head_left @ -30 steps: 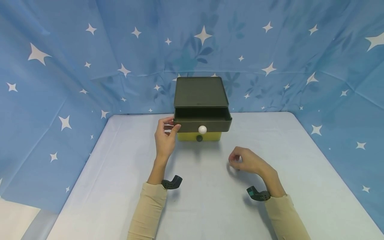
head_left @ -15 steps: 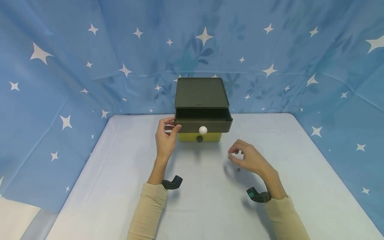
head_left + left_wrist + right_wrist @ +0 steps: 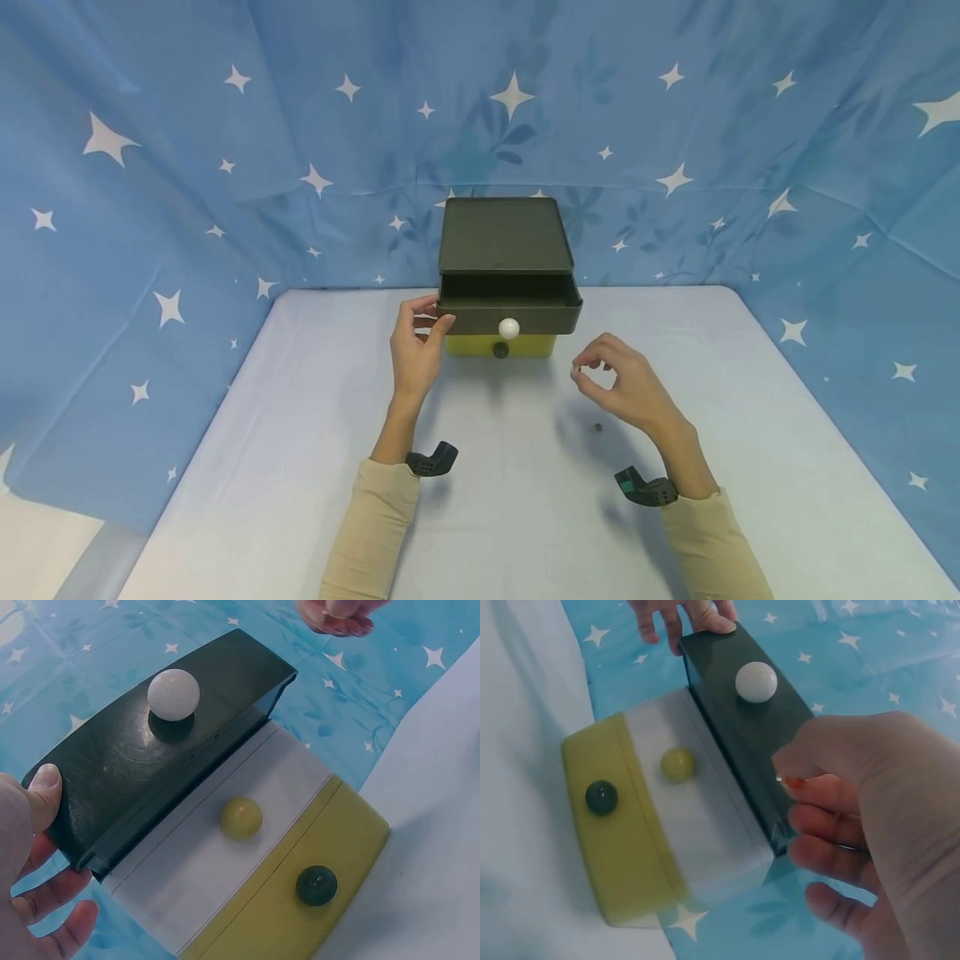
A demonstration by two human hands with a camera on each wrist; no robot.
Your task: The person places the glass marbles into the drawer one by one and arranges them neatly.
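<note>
A small drawer chest has its dark green top drawer [image 3: 480,320] pulled out, with a white knob [image 3: 173,695] on the front. My left hand [image 3: 417,358] grips that drawer's left front corner, thumb on the front face and fingers along the side. To the right of the chest, above the table, my right hand [image 3: 633,387] pinches a tiny object [image 3: 793,782] between thumb and forefinger. It shows orange-red and whitish bits; its kind is mostly hidden by the fingertips. Below that hand, a tiny brownish piece [image 3: 597,427] lies on the table.
Under the green drawer are a shut white drawer [image 3: 289,769] with a yellow knob and a shut yellow drawer [image 3: 352,832] with a dark green knob. The white table [image 3: 495,517] ends at a blue star-patterned curtain [image 3: 337,133] behind the chest.
My right hand has lifted off the table and moved slightly up and forward, the tiny object now pinched in it. The brownish piece has come into sight below. The left hand stays put.
</note>
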